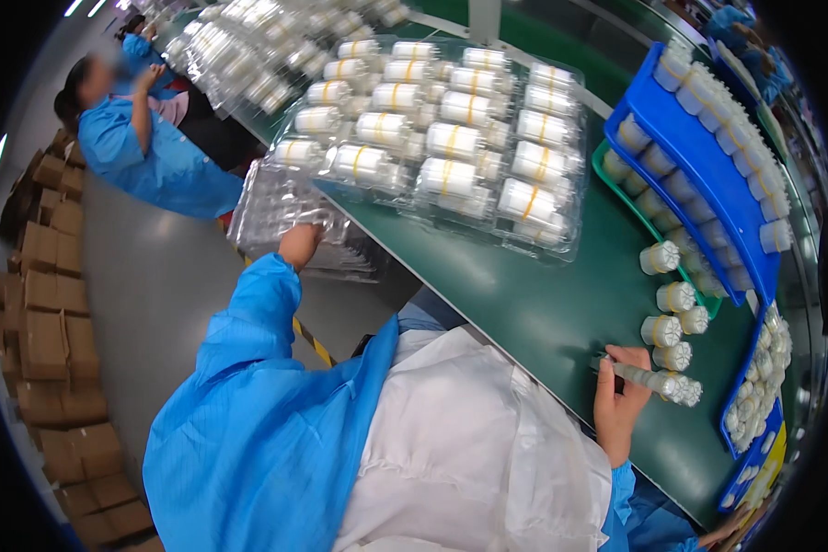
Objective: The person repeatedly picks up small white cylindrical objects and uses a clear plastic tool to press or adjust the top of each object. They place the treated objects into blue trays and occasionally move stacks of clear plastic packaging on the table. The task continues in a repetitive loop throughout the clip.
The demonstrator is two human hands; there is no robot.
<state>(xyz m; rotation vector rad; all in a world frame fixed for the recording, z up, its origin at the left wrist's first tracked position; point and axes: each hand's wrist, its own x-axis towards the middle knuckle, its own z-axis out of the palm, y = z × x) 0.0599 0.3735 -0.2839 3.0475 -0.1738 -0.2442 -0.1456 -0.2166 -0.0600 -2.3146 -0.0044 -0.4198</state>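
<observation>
My left hand (302, 244) reaches beside the table edge and closes on a clear plastic tray (271, 198) with moulded pockets. Below it is a stack of similar clear trays (345, 265). My right hand (621, 400) is at the table's near right, its fingers closed around a slim, pale tube-shaped thing (630, 373) with a dark end. I cannot make out its exact kind. Just beyond that hand stand several bundles of white cylinders (661, 258), some with a yellow band. One white bundle (681, 388) lies at the far end of the tube-shaped thing.
Clear trays (451, 179) filled with yellow-banded white rolls cover the green table (488, 285). More packed trays (248, 46) are piled behind. Blue bins (708, 175) and a green bin (607, 170) hold bundles at right. A co-worker (147, 152) sits at left; cardboard boxes (51, 322) line the floor.
</observation>
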